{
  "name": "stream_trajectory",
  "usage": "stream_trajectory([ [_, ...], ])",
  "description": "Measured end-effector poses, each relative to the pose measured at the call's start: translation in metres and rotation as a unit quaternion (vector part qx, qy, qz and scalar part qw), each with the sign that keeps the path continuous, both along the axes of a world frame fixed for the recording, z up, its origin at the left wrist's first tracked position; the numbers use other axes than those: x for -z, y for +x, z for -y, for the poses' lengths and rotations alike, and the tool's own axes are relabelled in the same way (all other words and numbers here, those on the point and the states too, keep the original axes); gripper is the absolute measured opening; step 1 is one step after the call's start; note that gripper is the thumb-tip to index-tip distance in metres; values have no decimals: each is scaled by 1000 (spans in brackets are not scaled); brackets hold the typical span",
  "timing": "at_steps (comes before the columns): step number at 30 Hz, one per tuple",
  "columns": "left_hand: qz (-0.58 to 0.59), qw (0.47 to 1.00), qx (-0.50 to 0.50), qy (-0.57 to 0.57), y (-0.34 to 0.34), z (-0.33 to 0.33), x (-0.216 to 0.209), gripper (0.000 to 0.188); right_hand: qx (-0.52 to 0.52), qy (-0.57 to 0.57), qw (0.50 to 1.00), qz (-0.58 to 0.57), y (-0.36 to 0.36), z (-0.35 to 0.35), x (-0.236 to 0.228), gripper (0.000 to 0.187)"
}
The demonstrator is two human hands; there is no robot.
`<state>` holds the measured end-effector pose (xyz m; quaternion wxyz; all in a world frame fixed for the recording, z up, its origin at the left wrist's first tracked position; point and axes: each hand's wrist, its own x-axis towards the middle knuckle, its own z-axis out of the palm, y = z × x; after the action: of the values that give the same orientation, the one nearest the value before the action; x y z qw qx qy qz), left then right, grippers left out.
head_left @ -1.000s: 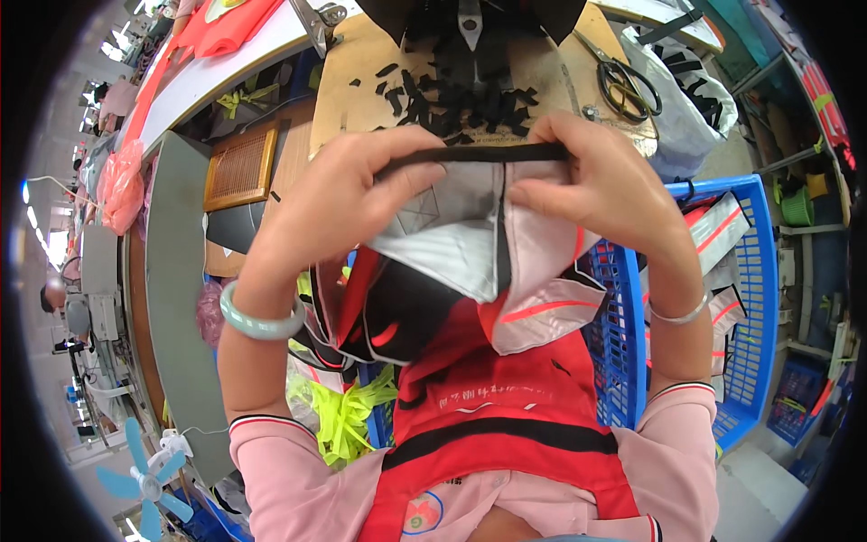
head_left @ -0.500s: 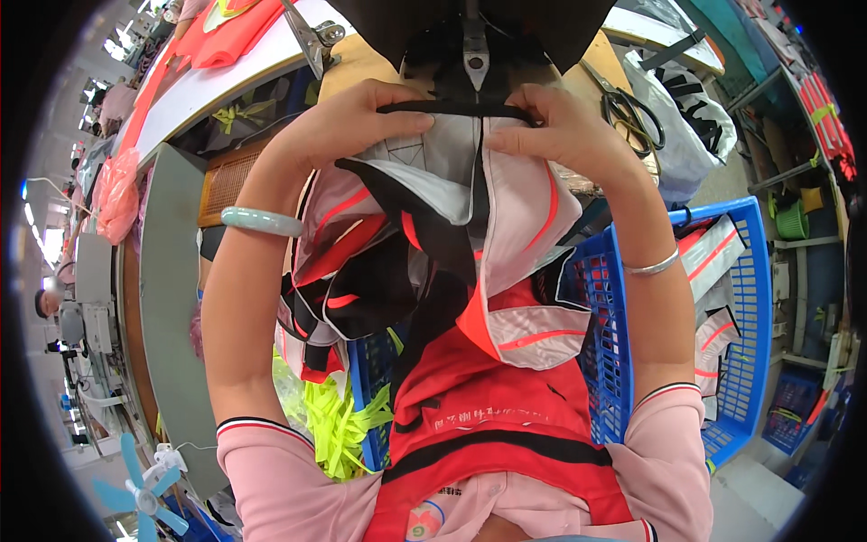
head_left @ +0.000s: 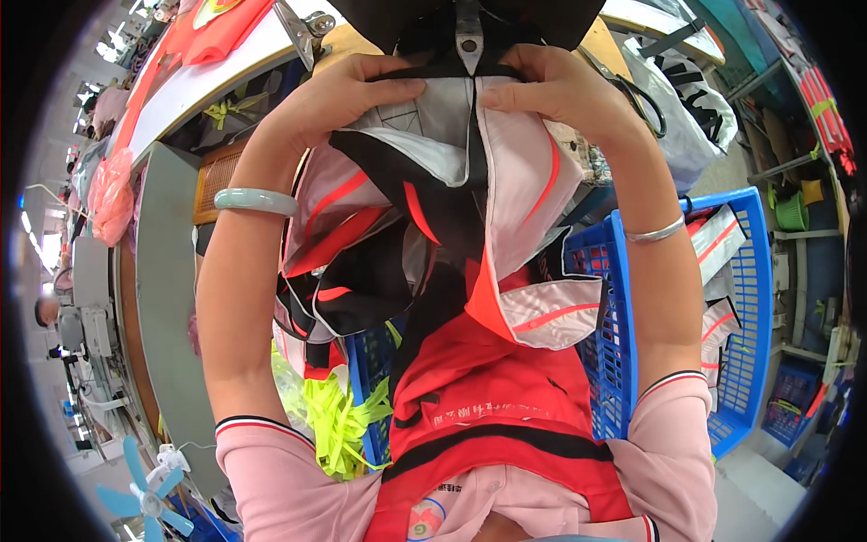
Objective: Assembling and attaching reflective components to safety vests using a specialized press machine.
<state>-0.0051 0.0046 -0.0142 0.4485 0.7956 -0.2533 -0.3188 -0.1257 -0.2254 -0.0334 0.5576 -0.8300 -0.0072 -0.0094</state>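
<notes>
My left hand (head_left: pixel 361 93) pinches the far edge of a sewn garment (head_left: pixel 533 181), thumb on top and fingers hidden beyond the cloth. On the other side of its middle seam, my right hand (head_left: pixel 555 88) holds the same edge in a like grip. The garment is pale grey and black with neon orange stripes, and a black band runs along the held edge. It hangs in loose folds toward my red apron (head_left: pixel 506 388). Just beyond the edge, between both hands, comes down the metal part (head_left: pixel 468 41) of a dark sewing machine (head_left: pixel 379 18).
Black-handled scissors (head_left: pixel 652 107) lie beyond my right wrist, beside a white sack (head_left: pixel 682 117). A blue basket (head_left: pixel 754 298) with striped cloth pieces stands right. Neon yellow strips (head_left: pixel 334 420) hang at lower left. A metal bracket (head_left: pixel 302 32) sits on the worktable, far left.
Both hands have moved farther from me with the garment, bringing its banded edge up to the sewing machine's metal part. Both grips stay the same.
</notes>
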Motion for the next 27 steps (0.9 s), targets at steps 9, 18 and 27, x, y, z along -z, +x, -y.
stream_trajectory([
  [9, 49, 998, 41, 2, -19, -22, -9, 42, 51, -97, 994, -15, -44, 11, -29, 32],
  [18, 10, 953, 301, 29, -104, 12, 10, 58, -257, -374, 874, 175, -139, -75, -35, 31],
  [27, -74, 934, 343, -69, -151, 25, 74, 30, -268, -588, 744, 167, -170, -101, 15, 25],
])
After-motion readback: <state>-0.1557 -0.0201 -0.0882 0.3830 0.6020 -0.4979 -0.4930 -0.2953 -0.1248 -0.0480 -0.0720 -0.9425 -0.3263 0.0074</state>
